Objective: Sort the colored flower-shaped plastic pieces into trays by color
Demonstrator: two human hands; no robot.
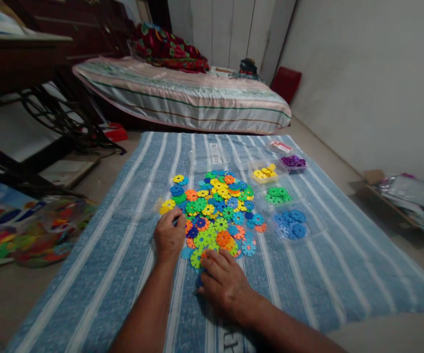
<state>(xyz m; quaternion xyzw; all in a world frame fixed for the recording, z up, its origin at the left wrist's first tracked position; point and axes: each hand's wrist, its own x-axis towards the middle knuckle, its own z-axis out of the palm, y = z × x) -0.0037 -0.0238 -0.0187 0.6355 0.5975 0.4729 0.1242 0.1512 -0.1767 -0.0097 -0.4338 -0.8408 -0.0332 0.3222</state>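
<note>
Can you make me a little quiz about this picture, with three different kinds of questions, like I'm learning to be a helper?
1. True or false: the purple discs are closer to the person than the separate blue discs in the clear container.
2. Which of the person's hands is at the near edge of the mixed pile?
3. Fill in the blank: the pile lies on a cloth with blue and white ____.

Key:
1. False: the separate blue discs are closer, and the purple discs are farther away.
2. The right hand.
3. Stripes.
</note>
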